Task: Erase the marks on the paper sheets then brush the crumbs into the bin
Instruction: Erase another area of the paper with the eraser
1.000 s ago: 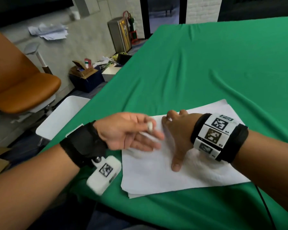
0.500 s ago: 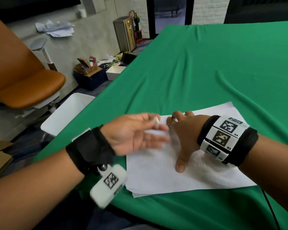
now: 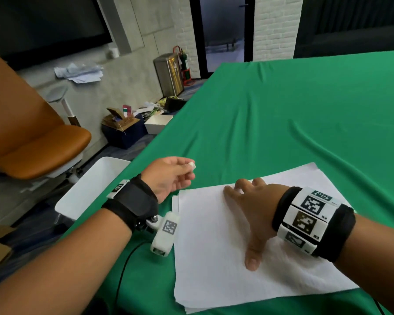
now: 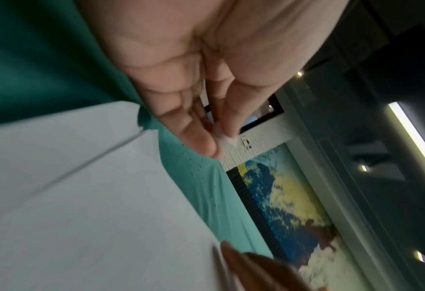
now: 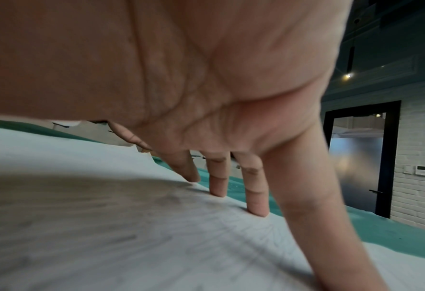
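**Eraser lifted off the sheets, other hand pinning them**

The left hand [image 3: 168, 176], left of centre in the head view, pinches a small white eraser [image 3: 192, 165] between thumb and fingertips, above the green tablecloth [image 3: 282, 114] just beyond the paper's upper-left corner. The right hand [image 3: 253, 208] is spread, fingertips [image 5: 257, 208] and thumb pressing the paper sheets [image 3: 214, 258] at lower centre. A white bin [image 3: 87, 189] sits at the table's left edge.
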Available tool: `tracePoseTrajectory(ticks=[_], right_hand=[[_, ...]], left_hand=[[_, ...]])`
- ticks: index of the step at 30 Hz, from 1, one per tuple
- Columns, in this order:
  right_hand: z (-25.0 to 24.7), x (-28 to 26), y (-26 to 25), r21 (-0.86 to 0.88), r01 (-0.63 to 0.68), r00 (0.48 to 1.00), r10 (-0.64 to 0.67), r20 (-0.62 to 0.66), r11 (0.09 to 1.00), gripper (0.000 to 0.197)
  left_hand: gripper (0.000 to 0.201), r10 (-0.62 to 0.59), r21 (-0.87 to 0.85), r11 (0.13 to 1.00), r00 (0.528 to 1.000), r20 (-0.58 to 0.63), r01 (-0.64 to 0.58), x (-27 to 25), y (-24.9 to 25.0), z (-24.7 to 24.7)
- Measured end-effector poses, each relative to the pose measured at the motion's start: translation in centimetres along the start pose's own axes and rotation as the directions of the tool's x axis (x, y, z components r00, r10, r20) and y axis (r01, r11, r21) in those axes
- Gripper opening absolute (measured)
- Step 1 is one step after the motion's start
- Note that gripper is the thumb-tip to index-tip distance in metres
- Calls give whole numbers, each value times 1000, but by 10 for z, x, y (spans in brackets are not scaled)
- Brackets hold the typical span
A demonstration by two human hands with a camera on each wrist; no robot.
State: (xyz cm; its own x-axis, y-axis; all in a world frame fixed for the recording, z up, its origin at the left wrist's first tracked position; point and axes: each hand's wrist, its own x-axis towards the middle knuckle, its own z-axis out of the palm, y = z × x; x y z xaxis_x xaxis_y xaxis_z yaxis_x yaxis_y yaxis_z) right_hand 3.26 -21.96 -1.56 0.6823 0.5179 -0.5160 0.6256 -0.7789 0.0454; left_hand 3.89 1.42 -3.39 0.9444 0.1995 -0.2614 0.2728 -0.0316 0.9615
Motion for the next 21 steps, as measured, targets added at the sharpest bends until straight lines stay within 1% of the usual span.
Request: tracePoseTrajectory(ticks=[3, 5, 7, 8, 10, 12, 13, 15, 16, 17, 18, 21], right_hand=[[-1, 2, 0, -8, -2, 1000, 2, 0, 1000, 161], [-1, 3, 0, -25, -6, 1000, 6, 4, 1000, 160], [-1, 4, 1, -30, -6, 1000, 6, 15, 1000, 161], [-1, 4, 1, -32, -8, 1000, 8, 21, 999, 161], [-1, 4, 1, -44, -14, 1000, 15, 24, 999, 161], [0, 4, 0, -53, -20, 1000, 21, 20, 998, 159], [0, 4, 0, -54, -21, 1000, 22, 21, 998, 158], [-1, 5, -1, -52, -25, 999, 26, 26, 998, 158], [-1, 5, 0, -52, -27, 999, 28, 28, 998, 158], [-1, 5, 0, -51, -28, 999, 30, 30, 998, 158], [-1, 5, 0, -50, -27, 999, 29, 33, 998, 159], [-1, 4, -1, -58, -23, 999, 24, 33, 998, 158]], left_hand=[[16, -43, 242, 970, 994, 105, 16, -6, -3, 7], [17, -91, 422, 906, 986, 140, 24, -10, -6, 15], [13, -106, 558, 830, 984, 141, 9, -10, -5, 22], [12, -92, 589, 808, 987, 132, -4, -7, -4, 25], [9, -47, 609, 792, 993, 113, -32, -1, 0, 28], [8, -33, 630, 775, 991, 129, -56, 0, 2, 30], [9, -56, 643, 763, 984, 168, -66, -3, 1, 30], [10, -148, 666, 742, 952, 269, -73, -14, 0, 31], [10, -182, 678, 732, 937, 297, -73, -17, 0, 32], [10, -183, 686, 724, 937, 299, -77, -17, 1, 33], [10, -157, 686, 724, 948, 276, -80, -14, 3, 33], [7, -48, 671, 736, 983, 178, -85, -1, 5, 33]])
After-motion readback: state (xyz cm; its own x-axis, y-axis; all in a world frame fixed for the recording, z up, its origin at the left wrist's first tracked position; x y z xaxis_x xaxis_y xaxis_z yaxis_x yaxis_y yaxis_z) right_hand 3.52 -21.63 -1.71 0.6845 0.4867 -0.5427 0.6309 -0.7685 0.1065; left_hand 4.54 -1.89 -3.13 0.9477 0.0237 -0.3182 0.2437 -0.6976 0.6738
